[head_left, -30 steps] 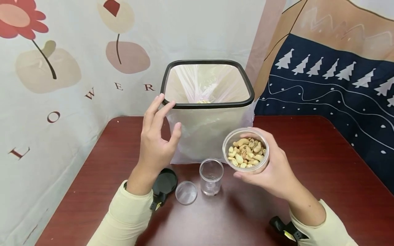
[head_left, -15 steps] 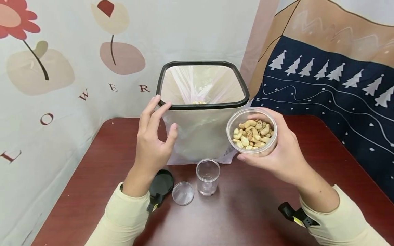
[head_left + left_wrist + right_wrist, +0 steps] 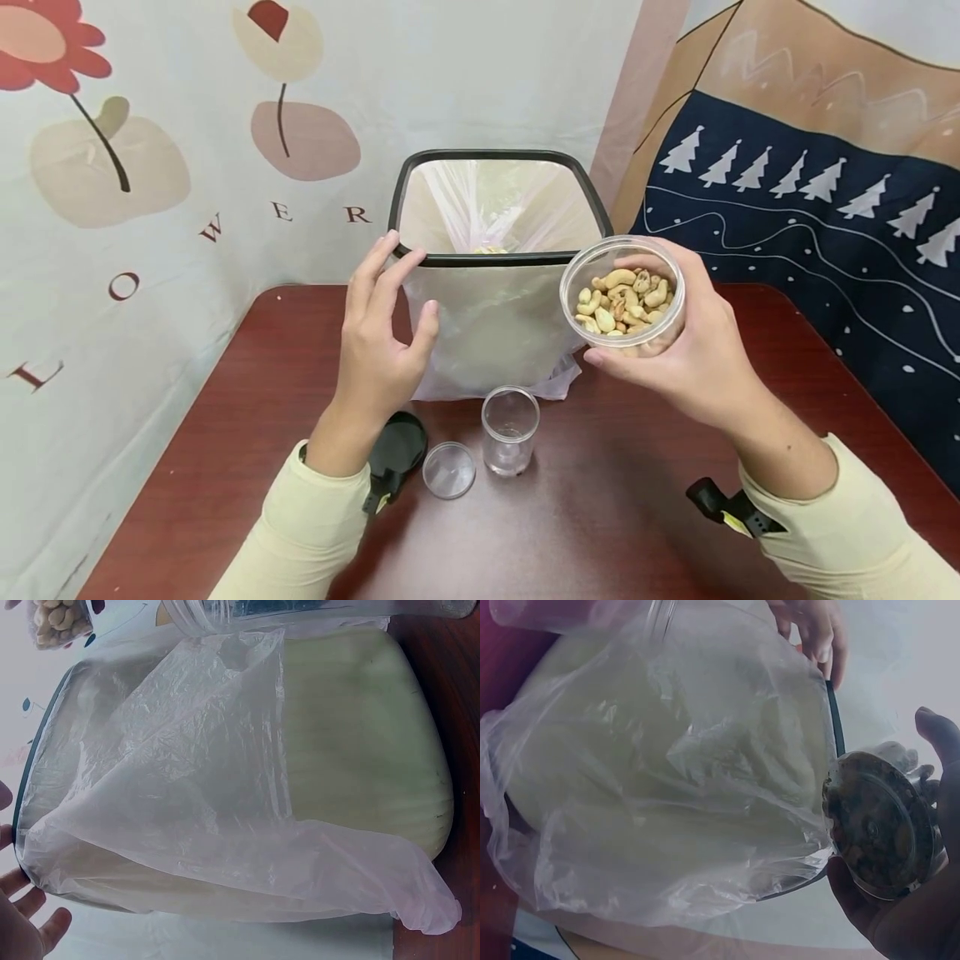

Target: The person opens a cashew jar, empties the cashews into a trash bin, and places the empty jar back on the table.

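Note:
My right hand (image 3: 693, 333) grips a clear plastic jar of cashews (image 3: 626, 300), mouth tilted toward me, near the bin's front right corner. In the right wrist view the base of the jar (image 3: 881, 825) shows, thumb and fingers around its side. My left hand (image 3: 382, 333) has its fingers spread, fingertips at the black rim of the trash bin (image 3: 510, 260) on its front left corner. The bin has a thin plastic bag (image 3: 187, 787) lining it and hanging down outside. Some pale yellowish bits (image 3: 491, 249) show inside the bin.
An empty clear jar (image 3: 510, 433) stands upright in front of the bin. Left of it lie a clear round lid (image 3: 449, 471) and a dark round lid (image 3: 401, 442), the latter partly behind the left wrist strap. All are on a reddish-brown table (image 3: 570, 533).
My right hand has lifted the jar of cashews up and to the right, beside the bin's rim. The left hand stays at the rim.

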A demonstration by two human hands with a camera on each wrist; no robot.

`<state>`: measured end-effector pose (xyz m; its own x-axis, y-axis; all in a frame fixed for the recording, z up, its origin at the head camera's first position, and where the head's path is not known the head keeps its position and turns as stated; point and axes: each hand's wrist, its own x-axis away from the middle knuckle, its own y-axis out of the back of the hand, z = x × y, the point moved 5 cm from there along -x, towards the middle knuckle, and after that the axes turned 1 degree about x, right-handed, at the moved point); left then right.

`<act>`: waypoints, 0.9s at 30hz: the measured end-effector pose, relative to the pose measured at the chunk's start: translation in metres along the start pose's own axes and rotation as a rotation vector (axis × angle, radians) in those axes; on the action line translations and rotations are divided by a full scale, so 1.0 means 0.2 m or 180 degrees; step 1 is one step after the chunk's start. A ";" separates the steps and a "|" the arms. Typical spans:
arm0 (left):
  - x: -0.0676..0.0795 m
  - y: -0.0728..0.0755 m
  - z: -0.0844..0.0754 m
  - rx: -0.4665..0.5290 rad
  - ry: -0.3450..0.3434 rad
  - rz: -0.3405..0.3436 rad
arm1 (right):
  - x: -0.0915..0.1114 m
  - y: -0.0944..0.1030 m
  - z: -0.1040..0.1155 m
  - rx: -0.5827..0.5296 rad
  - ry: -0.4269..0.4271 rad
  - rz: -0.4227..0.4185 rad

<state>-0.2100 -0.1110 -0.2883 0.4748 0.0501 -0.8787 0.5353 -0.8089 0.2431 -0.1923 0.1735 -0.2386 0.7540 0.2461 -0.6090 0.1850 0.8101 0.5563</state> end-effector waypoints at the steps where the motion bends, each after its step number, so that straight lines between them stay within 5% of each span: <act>1: 0.00 0.00 0.00 0.0000 0.0002 0.0002 | 0.00 0.00 0.00 0.0013 -0.0008 0.0001; 27: 0.00 0.00 0.01 0.0012 0.0077 0.0068 | -0.12 0.02 0.02 0.0257 0.0051 -0.0023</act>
<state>-0.2112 -0.1114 -0.2884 0.5028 0.0470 -0.8631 0.5222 -0.8122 0.2600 -0.2069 0.1697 -0.2203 0.7424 0.2494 -0.6219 0.2412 0.7664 0.5953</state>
